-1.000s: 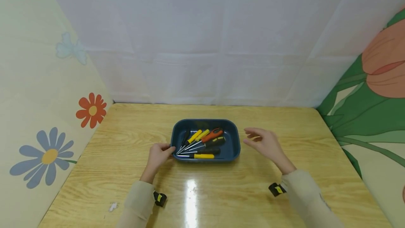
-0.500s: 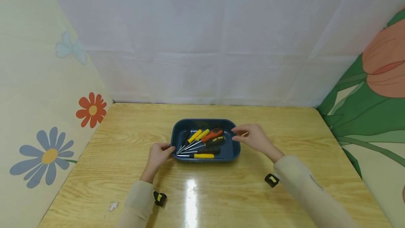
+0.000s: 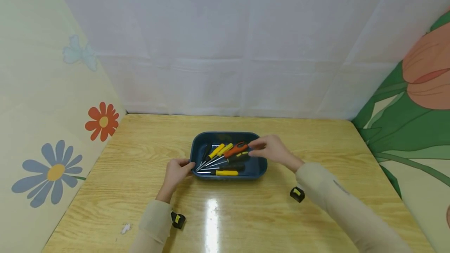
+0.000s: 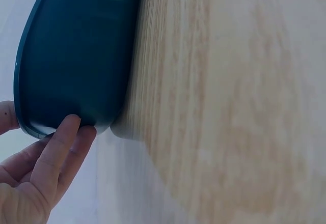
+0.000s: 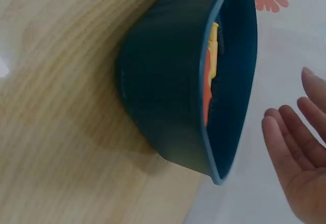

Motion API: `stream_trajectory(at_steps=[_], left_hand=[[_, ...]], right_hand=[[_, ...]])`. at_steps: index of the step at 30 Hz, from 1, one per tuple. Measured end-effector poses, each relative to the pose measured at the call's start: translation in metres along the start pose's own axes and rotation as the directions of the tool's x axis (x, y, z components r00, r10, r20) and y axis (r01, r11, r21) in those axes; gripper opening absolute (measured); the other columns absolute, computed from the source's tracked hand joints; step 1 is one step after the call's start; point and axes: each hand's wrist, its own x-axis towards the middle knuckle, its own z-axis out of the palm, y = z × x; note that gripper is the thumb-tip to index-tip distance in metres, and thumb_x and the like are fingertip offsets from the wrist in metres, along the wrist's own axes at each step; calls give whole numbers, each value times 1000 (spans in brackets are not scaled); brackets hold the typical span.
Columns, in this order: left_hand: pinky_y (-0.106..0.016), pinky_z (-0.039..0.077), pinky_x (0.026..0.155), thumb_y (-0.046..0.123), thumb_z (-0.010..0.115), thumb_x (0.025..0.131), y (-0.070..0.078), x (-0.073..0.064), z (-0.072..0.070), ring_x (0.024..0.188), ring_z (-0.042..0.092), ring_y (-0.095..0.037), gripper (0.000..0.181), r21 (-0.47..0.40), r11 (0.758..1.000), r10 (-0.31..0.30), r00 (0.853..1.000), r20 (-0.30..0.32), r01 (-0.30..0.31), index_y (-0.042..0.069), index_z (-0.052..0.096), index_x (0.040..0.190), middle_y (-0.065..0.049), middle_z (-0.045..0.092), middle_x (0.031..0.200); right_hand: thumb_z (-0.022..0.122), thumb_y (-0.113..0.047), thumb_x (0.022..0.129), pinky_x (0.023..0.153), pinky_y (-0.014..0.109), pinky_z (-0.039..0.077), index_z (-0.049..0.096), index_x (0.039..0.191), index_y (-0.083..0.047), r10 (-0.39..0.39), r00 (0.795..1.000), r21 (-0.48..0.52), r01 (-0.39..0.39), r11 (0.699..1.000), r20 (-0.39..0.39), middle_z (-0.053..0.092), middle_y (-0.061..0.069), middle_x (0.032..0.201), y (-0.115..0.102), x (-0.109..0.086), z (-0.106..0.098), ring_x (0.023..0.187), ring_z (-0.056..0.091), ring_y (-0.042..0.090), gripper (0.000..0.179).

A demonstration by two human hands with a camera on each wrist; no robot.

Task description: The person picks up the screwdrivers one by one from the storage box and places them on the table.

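A dark blue plastic bin (image 3: 228, 136) sits on the table, holding several screwdrivers with their shafts converging at its left end. My left hand (image 3: 175, 173) pinches the bin's left rim, thumb over the edge; in the left wrist view its fingers (image 4: 57, 155) press the outer wall. Over the bin's right side reaches my right hand (image 3: 272, 149), fingertips close to the orange-handled screwdriver (image 3: 233, 150); contact cannot be made out. Its fingers look extended and apart in the right wrist view. Beside the orange handle lie yellow-handled screwdrivers (image 3: 216, 151) and a black-and-yellow one (image 3: 239, 157).
A yellow-handled screwdriver (image 3: 226, 173) lies along the bin's front wall. The wooden table (image 3: 116, 175) meets a white cloth (image 3: 242, 65) at the back, with flower-patterned panels on both sides. A small white mark (image 3: 125, 228) shows on the table at front left.
My right hand has moved left, from beside the bin to over its right end near the orange handle. The left hand and the bin have stayed in place.
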Motion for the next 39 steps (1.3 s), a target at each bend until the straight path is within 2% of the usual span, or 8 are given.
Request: stream_trajectory(at_steps=[4,9,17,21,29,39], left_hand=[[-34,56,64,4,61,82,0,0,0,67,64,-18,23,0,1000,-5,1000,-2,5,-13,64,99,-21,65,89],[-33,56,63,3,62,82,0,0,0,67,64,-19,23,-6,1000,-4,1000,-6,4,-13,64,98,-21,64,88],[-32,56,63,3,61,82,-1,1,0,68,64,-19,23,-15,1000,-1,1000,-6,1,-13,64,98,-22,65,89],[-32,56,62,3,61,82,-1,0,1,69,64,-20,23,-12,1000,4,1000,-4,-4,-13,64,98,-23,64,90],[-31,56,63,3,61,83,-2,-1,1,70,64,-19,22,-10,1000,2,1000,-3,-2,-12,64,99,-21,64,90],[-31,56,62,3,62,83,-3,0,1,69,64,-20,22,-15,1000,10,1000,-8,-10,-13,64,98,-22,65,89]], right_hand=[[73,-16,77,64,26,53,68,101,1,83,997,74,-82,994,-8,67,15,96,0,6,10,77,62,16,30],[73,-16,76,64,26,53,68,102,2,128,992,105,-128,986,7,67,12,94,0,12,21,77,62,15,32],[72,-10,77,63,26,51,67,102,3,117,988,147,-131,981,98,67,15,97,0,19,33,73,59,12,29],[71,-8,77,57,24,49,68,102,3,106,987,114,-120,986,119,68,10,91,2,22,38,65,57,9,27],[74,-8,74,62,25,54,69,98,1,162,971,71,-176,982,174,68,8,89,5,31,44,73,62,13,27],[77,-14,71,64,26,54,70,93,-3,130,960,-11,-132,991,247,68,6,89,5,35,41,73,63,11,26]])
